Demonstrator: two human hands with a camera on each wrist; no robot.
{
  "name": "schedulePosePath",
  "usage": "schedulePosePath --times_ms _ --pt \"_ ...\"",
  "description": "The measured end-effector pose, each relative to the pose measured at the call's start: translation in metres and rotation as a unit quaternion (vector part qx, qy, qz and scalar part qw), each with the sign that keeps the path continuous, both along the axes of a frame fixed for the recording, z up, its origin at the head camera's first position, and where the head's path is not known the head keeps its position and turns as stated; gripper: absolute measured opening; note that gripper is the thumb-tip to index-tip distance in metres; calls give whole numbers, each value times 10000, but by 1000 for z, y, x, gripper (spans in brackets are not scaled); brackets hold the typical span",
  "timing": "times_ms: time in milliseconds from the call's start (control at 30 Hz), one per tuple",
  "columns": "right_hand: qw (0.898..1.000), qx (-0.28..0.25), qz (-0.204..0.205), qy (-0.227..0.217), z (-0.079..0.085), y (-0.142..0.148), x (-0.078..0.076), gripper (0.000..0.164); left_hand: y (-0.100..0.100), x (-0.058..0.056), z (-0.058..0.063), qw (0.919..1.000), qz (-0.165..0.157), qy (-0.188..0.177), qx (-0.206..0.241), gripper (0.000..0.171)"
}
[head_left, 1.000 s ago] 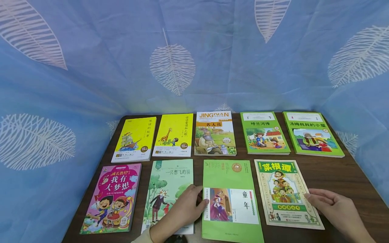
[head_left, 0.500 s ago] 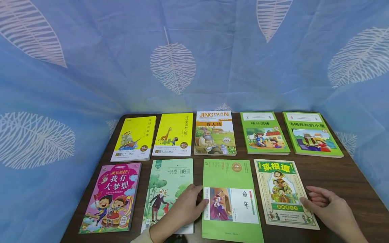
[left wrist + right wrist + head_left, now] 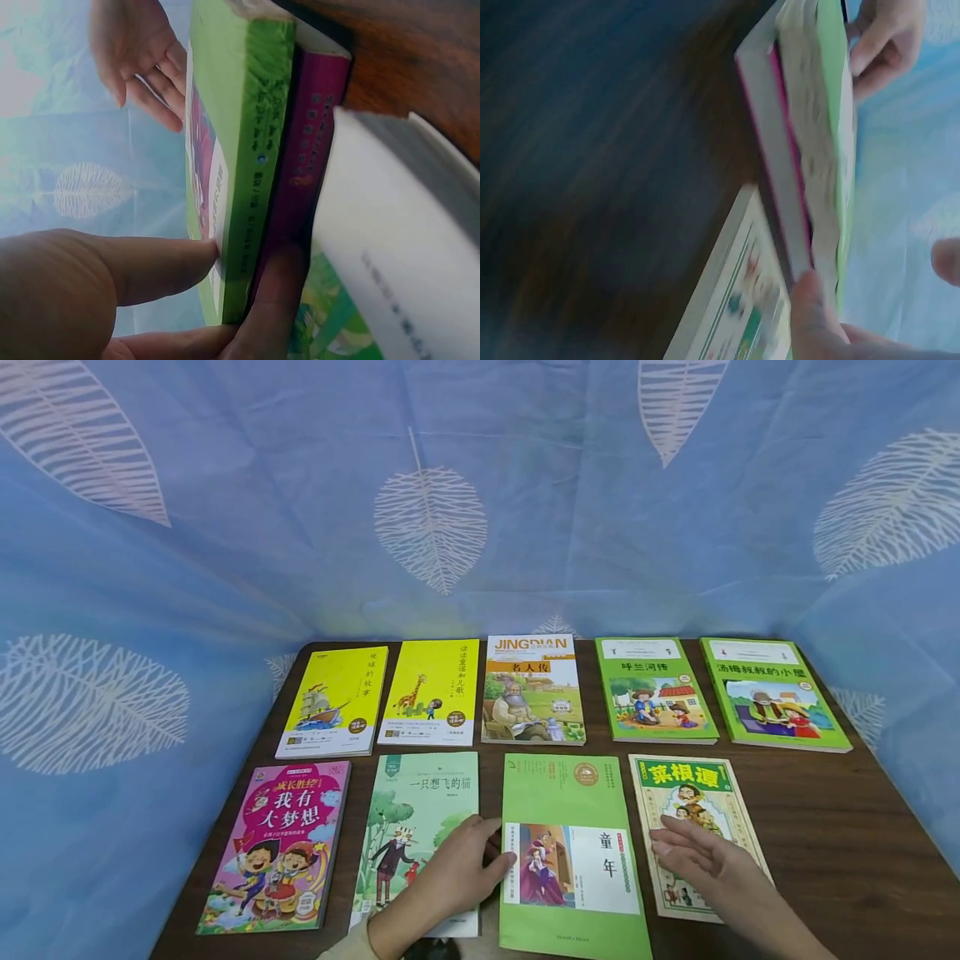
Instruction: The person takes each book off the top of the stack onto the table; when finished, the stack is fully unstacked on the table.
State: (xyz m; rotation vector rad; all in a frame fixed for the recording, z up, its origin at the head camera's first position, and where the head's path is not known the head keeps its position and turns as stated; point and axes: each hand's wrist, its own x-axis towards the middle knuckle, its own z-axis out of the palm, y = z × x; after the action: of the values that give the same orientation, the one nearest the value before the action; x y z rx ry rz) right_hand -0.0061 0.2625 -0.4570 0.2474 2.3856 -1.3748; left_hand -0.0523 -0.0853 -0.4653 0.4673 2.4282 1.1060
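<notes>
My left hand (image 3: 471, 867) is at the left edge of a green book (image 3: 562, 935). In the left wrist view its thumb (image 3: 169, 262) presses the cover edge while a finger (image 3: 277, 289) lies against the spines, pinching the edge. Under the green book is a magenta-spined book (image 3: 304, 150), so the two form a stack. My right hand (image 3: 701, 860) hovers, fingers extended, over a cream-and-green book (image 3: 738, 793) and close to the stack's right side; it holds nothing. Parts of the cream book are hidden by that hand.
Left of the stack lie a pale green book (image 3: 420, 768) and a pink book (image 3: 277, 852). A back row has two yellow books (image 3: 337, 693), a painted-portrait book (image 3: 532, 693) and two green books (image 3: 652, 689). Blue leaf-print cloth (image 3: 525, 527) surrounds the dark table (image 3: 847, 827).
My right hand first shifted the cream book slightly left, then let go and moved left over it toward the green book. My left hand has stayed in place.
</notes>
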Motion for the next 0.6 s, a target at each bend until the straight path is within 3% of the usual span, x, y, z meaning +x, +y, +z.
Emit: schedulePosePath --times_ms 167,267,400,600 --pt "9992 138 358 143 -7 -21 -2 71 1 0 0 10000 -7 50 45 50" --pt "9971 306 501 492 -10 -33 -4 72 1 0 0 9999 -3 92 57 49" --pt "9927 423 698 887 -11 -42 -7 62 0 0 -1 9999 -29 168 32 48" --pt "9930 621 640 779 -11 -45 -11 47 -2 2 -2 9992 -161 355 -102 53"
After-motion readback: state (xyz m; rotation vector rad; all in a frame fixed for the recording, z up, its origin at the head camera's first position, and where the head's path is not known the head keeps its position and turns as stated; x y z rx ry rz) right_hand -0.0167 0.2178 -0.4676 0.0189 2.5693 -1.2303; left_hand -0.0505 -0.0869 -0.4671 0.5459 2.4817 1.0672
